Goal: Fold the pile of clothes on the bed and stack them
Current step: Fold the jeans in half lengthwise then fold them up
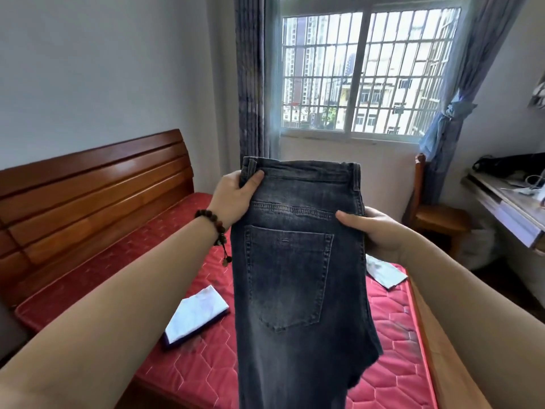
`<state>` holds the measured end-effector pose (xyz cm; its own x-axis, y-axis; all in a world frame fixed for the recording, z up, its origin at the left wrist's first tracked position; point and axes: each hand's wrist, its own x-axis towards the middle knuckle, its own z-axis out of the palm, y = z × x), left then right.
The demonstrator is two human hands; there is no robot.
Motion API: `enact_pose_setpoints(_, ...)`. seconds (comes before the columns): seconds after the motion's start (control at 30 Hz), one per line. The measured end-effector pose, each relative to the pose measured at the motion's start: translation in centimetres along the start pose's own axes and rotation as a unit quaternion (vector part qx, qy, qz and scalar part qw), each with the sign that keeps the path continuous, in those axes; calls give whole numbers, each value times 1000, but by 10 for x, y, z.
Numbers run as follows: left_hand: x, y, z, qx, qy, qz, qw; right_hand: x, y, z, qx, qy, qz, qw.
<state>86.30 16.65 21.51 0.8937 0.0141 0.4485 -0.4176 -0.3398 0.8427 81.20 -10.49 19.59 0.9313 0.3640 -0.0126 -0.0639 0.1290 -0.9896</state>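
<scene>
A pair of dark grey jeans (298, 276) hangs in the air in front of the person, above the bed, with the back pocket facing the camera. The jeans seem folded along their length, one leg over the other, and the lower part goes out of the picture at the bottom.

The left hand (233, 196) grips the waistband at its left corner; the thumb lies on the front of the cloth and the other fingers are behind it, hidden. On the left wrist there is a bracelet (213, 225) of dark beads with a small tassel hanging down. The right hand (374, 231) holds the right edge of the jeans a little lower, under the waistband, with the thumb pressed on the front and the fingers curled behind the cloth.

Below the jeans is the red quilted mattress (191, 364) of the bed. On it, to the left of the jeans, lies a folded white garment (196, 314) with a dark edge under it. To the right, partly hidden by the jeans and the right hand, lies another light garment (383, 274).

Behind the mattress stands the wooden headboard (88, 196) against the wall. Further away are a wooden chair (433, 214), a desk (510, 208) at the right edge, and a barred window (368, 72) with grey curtains (253, 78).
</scene>
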Motion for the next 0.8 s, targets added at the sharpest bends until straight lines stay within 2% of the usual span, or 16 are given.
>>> enact_pose_setpoints(0.13, 8, -49, 31, -53, -23, -52, 997, 31, 37, -23, -28, 118, -27, 992)
enact_pose_setpoints(0.23, 23, -87, 56, -72, -36, -81, 993, 61, 71, -43, -56, 175, -32, 983)
enact_pose_setpoints(0.43, 72, -174, 103, -41, -54, -98, 993, 137, 128, -82, -126, 280, -26, 951)
enact_pose_setpoints(0.63, 130, -275, 153, 92, -9, -70, 993, 233, 173, -111, -301, 384, -61, 871)
enact_pose_setpoints(0.8, 182, -361, 199, 115, 20, -57, 992, 316, 223, -148, -372, 448, -59, 811)
